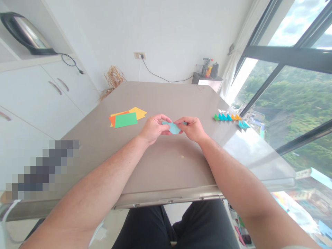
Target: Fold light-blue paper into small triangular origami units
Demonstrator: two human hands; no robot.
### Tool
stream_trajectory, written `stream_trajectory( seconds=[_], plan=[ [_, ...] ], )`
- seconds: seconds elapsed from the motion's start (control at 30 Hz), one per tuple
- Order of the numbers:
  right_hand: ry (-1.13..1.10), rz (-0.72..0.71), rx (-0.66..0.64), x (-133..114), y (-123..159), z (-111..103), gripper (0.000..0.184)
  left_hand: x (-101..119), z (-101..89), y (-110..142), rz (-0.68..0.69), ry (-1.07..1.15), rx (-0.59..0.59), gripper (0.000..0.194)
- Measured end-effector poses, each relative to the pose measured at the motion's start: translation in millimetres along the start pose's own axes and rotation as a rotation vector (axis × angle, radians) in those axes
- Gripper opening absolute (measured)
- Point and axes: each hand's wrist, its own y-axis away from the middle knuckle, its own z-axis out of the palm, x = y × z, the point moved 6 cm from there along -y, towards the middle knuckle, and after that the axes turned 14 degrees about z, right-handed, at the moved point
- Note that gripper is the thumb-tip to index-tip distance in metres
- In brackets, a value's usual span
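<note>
A small piece of folded light-blue paper (174, 128) is held just above the table, at the middle of the view. My left hand (155, 128) pinches its left side between thumb and fingers. On the other side, my right hand (191, 127) grips the paper's right end, its fingers closed. The fingers of both hands cover the ends of the paper, so its full folded shape is hidden.
Sheets of green paper (126, 120) and yellow paper (138, 112) overlap on the table (166, 162) at left. At right, several small folded paper boats (225, 117) stand in a row near the window. A pixelated patch covers the table's left edge.
</note>
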Motion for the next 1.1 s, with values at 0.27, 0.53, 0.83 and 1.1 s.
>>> stream_trajectory(
  seconds=[0.27,0.53,0.83,1.1],
  plan=[
    [0.055,0.037,-0.016,-3,4,-1,0.017,-3,-2.7,-1,-0.013,0.032,0.025,0.019],
    [-0.154,0.093,-0.059,2,0,-5,0.018,-3,-10.4,-3,-0.032,0.130,0.103,0.020],
    [-0.288,0.133,-0.074,-3,3,-4,0.030,2,-8.4,-5,0.103,-0.001,0.102,0.012],
    [-0.249,0.269,-0.099,6,1,1,0.029,1,-2.8,-4,0.275,-0.129,0.032,0.010]
  ],
)
